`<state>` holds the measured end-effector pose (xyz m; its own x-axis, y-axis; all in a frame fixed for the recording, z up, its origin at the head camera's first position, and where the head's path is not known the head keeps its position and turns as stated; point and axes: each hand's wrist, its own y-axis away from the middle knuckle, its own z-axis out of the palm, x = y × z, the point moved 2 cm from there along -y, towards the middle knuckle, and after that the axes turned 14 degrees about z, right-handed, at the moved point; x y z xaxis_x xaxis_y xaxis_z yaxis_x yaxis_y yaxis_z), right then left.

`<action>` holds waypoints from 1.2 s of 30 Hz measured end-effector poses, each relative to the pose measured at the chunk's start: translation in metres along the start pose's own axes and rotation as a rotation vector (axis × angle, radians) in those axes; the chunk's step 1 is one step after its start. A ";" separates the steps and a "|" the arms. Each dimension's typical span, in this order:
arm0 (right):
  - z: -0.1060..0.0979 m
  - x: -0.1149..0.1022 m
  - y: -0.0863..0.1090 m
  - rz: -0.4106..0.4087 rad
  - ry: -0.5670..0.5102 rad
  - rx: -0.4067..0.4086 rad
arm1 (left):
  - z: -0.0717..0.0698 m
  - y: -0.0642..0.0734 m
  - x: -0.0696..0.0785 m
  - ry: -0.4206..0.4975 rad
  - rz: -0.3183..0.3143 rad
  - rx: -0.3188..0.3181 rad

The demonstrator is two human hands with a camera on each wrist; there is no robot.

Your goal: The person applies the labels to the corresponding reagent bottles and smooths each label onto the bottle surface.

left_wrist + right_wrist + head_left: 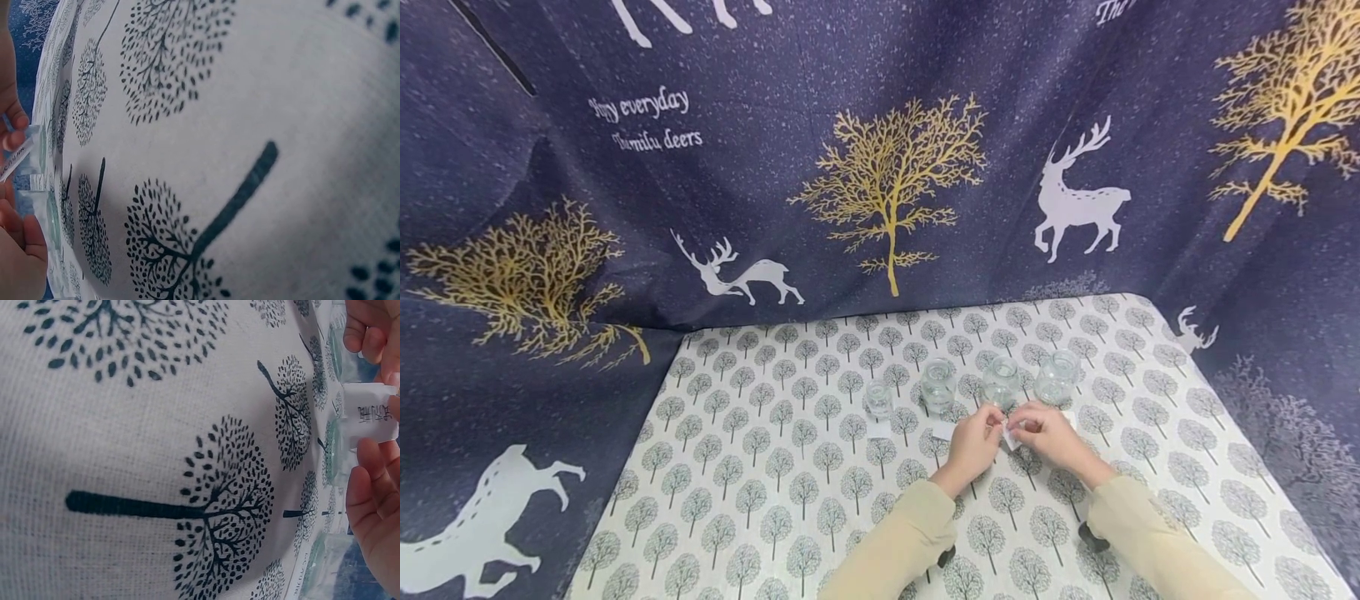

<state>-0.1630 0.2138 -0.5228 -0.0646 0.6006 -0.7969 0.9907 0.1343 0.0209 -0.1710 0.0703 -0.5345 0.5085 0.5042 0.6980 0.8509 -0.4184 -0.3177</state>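
Note:
In the head view my left hand and right hand meet in front of a row of clear glass jars. Between them they pinch a small white paper label by its sides. The right wrist view shows dark handwritten characters on this label, held up off the cloth. Directly behind the hands stands a glass jar, its base partly hidden by the fingers. Another glass jar is just beyond the right hand. Left of the hands, a white label lies flat before a third jar.
A smaller glass jar stands at the row's left end, with a white label in front. One more white label shows partly beside the right hand. A tree-print cloth covers the table; a dark blue curtain hangs behind.

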 end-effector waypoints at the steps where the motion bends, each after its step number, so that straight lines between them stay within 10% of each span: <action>1: 0.000 0.000 0.000 -0.009 0.004 0.001 | 0.000 0.000 -0.001 0.001 -0.001 0.000; 36: 0.004 -0.003 -0.001 -0.014 0.040 -0.044 | -0.004 -0.002 -0.006 0.036 0.023 -0.021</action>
<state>-0.1629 0.2086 -0.5234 -0.0843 0.6296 -0.7724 0.9835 0.1769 0.0368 -0.1764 0.0653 -0.5358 0.5222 0.4671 0.7135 0.8361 -0.4455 -0.3202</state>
